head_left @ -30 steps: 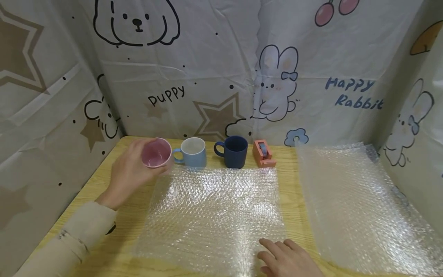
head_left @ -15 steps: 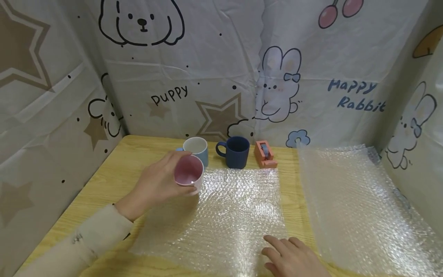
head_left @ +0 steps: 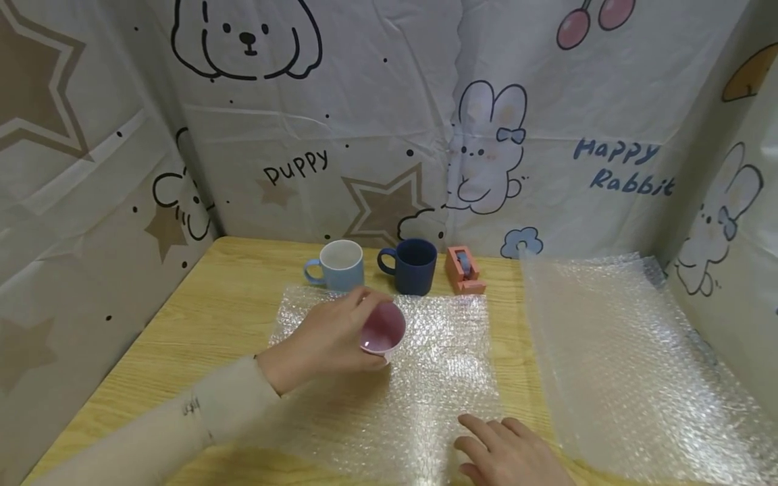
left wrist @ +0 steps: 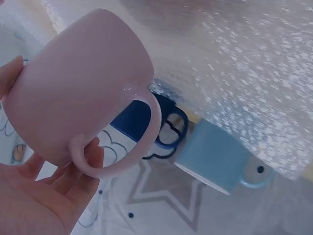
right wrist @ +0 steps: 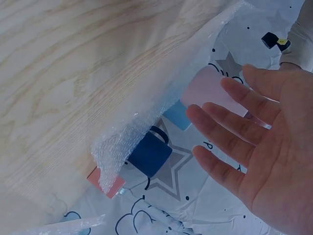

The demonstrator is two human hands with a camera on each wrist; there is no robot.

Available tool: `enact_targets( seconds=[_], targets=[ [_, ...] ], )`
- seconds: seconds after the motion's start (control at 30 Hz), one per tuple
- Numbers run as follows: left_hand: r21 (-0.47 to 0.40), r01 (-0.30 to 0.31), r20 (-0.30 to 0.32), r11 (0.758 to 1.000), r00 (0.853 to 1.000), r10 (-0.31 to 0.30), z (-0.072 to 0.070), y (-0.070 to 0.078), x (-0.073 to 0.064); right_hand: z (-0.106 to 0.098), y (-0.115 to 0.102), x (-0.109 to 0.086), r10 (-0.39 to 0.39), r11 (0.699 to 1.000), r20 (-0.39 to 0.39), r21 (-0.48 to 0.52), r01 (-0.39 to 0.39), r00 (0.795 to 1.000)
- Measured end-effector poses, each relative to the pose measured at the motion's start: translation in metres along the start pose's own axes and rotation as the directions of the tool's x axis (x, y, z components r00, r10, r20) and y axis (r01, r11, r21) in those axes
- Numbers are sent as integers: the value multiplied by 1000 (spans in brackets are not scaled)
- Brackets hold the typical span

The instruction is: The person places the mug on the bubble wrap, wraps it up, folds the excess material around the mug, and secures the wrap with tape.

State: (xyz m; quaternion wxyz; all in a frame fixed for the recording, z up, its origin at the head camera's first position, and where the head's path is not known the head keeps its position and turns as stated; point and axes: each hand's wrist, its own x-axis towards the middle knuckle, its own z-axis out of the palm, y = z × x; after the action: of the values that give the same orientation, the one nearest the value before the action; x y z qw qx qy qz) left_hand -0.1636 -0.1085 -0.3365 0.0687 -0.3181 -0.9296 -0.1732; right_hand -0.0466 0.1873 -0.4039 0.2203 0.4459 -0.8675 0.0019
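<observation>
My left hand (head_left: 331,337) grips a pink mug (head_left: 384,328) near its rim, over the middle of a sheet of bubble wrap (head_left: 437,364). In the left wrist view the mug (left wrist: 83,83) is tilted, its handle pointing away from the palm, with fingertips curled at the rim. My right hand (head_left: 510,449) hovers at the sheet's lower right corner with fingers spread and relaxed, holding nothing. The right wrist view shows that hand (right wrist: 244,142) with its palm bare.
Along the back of the wooden table (head_left: 182,324) stand a light blue mug (head_left: 343,266), a dark blue mug (head_left: 416,268) and an orange tape dispenser (head_left: 464,271). More bubble wrap (head_left: 632,364) lies on the right. Printed cloth (head_left: 365,121) hangs around the table.
My left hand has carried the pink mug from the left end of the mug row, rightward and nearer, over the bubble wrap. The right hand has stayed nearly in place.
</observation>
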Motion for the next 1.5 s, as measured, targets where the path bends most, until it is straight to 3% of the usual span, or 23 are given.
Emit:
enact_targets(
  seconds=[0.27,0.43,0.57,0.87,1.17,1.33,1.5],
  targets=[
    [-32,33,82,999,996,-31,11,8,7,-6,-5,5,43,999,101,15,-44,994],
    [-42,99,110,994,990,-94,16,11,9,-7,-6,5,65,997,151,30,-71,986],
    [-43,134,120,990,985,-128,20,12,10,-5,-5,4,53,998,127,18,-56,991],
    [-52,141,83,989,987,-137,21,8,11,1,-4,3,23,1000,34,-10,-23,999],
    [112,152,111,982,980,-165,17,17,21,-1,-6,2,44,999,54,21,-45,998],
    [191,208,170,959,955,-241,11,22,30,1,-6,2,34,999,32,21,-35,999],
    [304,212,232,929,929,-288,7,27,41,2,-6,2,22,999,14,24,-22,1000]
  ],
)
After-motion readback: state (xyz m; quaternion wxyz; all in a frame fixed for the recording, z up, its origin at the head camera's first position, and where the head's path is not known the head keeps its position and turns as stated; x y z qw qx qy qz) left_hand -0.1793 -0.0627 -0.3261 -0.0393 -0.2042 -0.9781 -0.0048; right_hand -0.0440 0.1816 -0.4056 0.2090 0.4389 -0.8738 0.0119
